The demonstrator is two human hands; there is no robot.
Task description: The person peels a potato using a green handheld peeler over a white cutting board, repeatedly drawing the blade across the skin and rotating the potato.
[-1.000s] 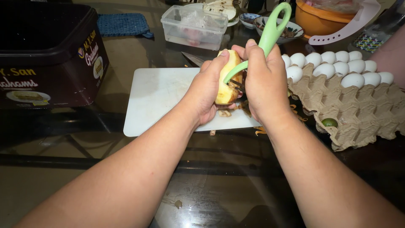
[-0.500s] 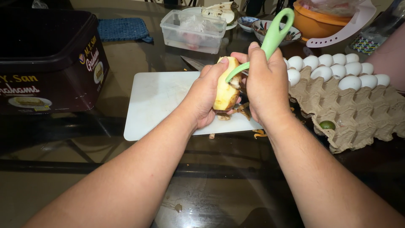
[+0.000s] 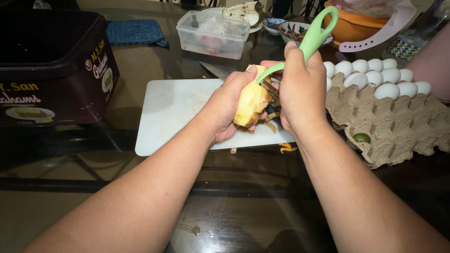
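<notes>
The left hand (image 3: 229, 105) grasps a partly peeled potato (image 3: 251, 100) from the left side, with the thumb on its top end, and holds it tilted above the right part of a white cutting board (image 3: 178, 110). The right hand (image 3: 302, 93) is clenched around the light green handle of a peeler (image 3: 311, 37); the handle points up and away from the person, and its curved neck touches the top of the potato. Brown peel strips (image 3: 269, 119) hang between the two hands, and some lie on the board and on the glass surface (image 3: 154, 61) just at the board's near right corner. A knife (image 3: 213, 70) lies at the far edge of the board. To the right of the board a grey cardboard egg tray (image 3: 398, 122) carries white eggs (image 3: 384, 77) in its far rows and one small green lime (image 3: 362, 137) in a near cup. At the left edge of the surface stands a dark rectangular tin (image 3: 51, 70). Near the far edge there are a blue knitted cloth (image 3: 133, 32), a clear plastic container (image 3: 213, 33) and an orange bowl (image 3: 351, 26).
</notes>
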